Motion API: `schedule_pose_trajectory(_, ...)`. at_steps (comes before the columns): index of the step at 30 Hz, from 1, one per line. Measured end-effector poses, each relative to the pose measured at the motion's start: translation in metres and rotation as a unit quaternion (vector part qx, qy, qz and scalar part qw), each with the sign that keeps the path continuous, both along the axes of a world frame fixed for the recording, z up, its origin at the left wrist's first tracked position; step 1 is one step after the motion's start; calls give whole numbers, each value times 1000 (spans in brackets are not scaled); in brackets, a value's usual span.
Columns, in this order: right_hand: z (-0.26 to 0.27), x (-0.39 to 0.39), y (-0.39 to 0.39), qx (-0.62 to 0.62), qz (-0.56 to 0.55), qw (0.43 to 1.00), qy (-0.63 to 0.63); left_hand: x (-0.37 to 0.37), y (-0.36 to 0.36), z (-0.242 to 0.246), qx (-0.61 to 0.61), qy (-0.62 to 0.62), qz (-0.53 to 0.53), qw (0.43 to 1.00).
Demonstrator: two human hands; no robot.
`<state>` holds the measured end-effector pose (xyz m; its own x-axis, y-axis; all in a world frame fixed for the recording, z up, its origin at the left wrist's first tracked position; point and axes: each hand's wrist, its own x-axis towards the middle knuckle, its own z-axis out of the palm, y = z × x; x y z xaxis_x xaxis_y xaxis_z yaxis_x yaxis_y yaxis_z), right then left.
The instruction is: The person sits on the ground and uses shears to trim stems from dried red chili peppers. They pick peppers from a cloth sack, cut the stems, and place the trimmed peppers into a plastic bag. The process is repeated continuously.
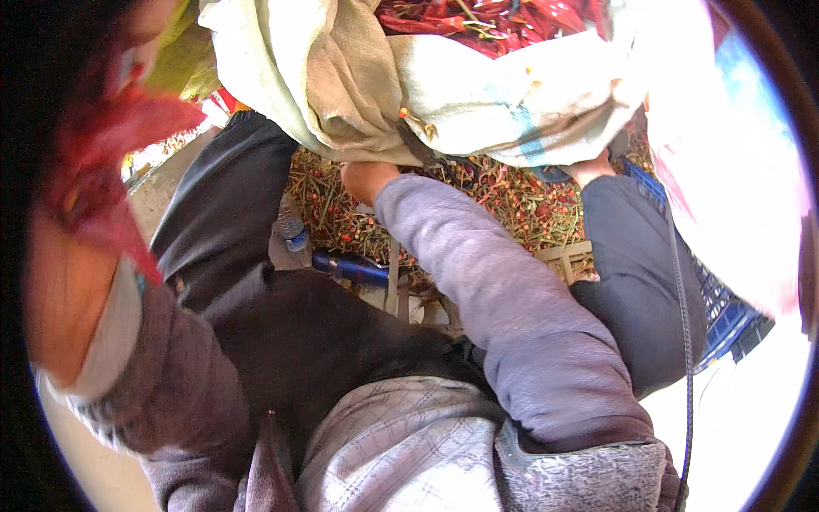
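At the left rim my left hand [63, 265] is raised and blurred, gripping dried red chili peppers [105, 173] that cover most of its fingers. My right hand [368, 180] reaches forward, low between the legs. Its wrist shows at the lower edge of a white woven sack [467, 83], which hides the fingers. Inside the sack's turned-down mouth lie more dried red chilies [486, 22]. Below the sack and around my right wrist spreads a heap of chili stems and broken bits [531, 205].
A plastic bottle [293, 230] and a dark blue cylindrical object [352, 267] lie between my legs. A blue plastic crate [726, 313] stands beyond my right knee. A black cord [682, 320] hangs at the right. Yellow-green material [185, 54] shows at upper left.
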<state>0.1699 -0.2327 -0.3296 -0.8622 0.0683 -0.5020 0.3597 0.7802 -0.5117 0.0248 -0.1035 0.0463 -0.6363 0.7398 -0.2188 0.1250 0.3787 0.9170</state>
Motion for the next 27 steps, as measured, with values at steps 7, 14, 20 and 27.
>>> schedule_pose_trajectory(7, 105, 51, 70, -161, -58, 979, -110, 5, -5, 23, -6, 23, 11, 1000)
schedule_pose_trajectory(14, 228, 40, 188, -140, -279, 921, 231, -24, 14, 1, -15, -1, -159, 987)
schedule_pose_trajectory(20, 327, 35, 244, -114, -390, 843, 352, -24, 23, -12, -27, 27, -251, 967)
schedule_pose_trajectory(27, 337, 25, 267, -98, -339, 828, 435, 4, 56, 3, 15, -39, -221, 974)
